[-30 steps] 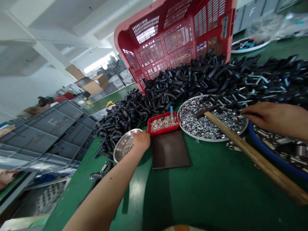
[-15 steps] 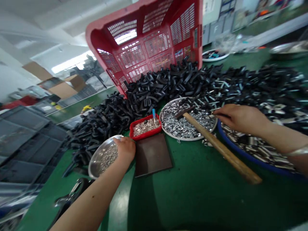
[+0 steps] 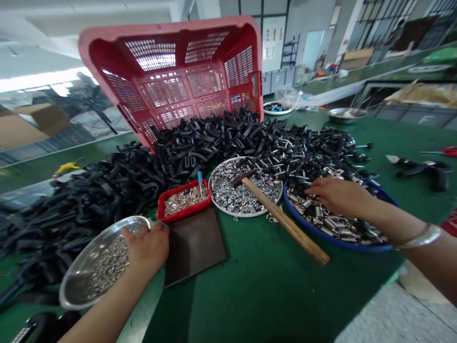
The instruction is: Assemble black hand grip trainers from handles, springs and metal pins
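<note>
My left hand (image 3: 148, 245) is closed over the right rim of a shiny metal bowl (image 3: 73, 281), thumb on the inside. Small metal rings (image 3: 110, 262) lie in this bowl. Over a blue-rimmed tray (image 3: 321, 234) hovers my right hand (image 3: 339, 194), fingers stretched out and slightly curved, thumb hidden. Metal springs (image 3: 332, 223) fill that tray, close below the fingers. A hammer (image 3: 285, 223) rests with its head on a white plate (image 3: 228, 213) of metal nuts and rings. The red box (image 3: 164, 215) holds small pins and a blue-handled screwdriver (image 3: 200, 180).
A large red crate (image 3: 171, 93) lies on its side behind heaped black plastic handles (image 3: 221, 136). Black-headed screws (image 3: 303, 147) pile up at the right. A dark square plate (image 3: 196, 243) lies on the green table (image 3: 250, 295). Black-handled pliers (image 3: 424, 166) are at far right.
The view has swung to the right. My right hand has shifted from the edge of the white plate to above the spring tray. My left hand stays at the bowl's rim.
</note>
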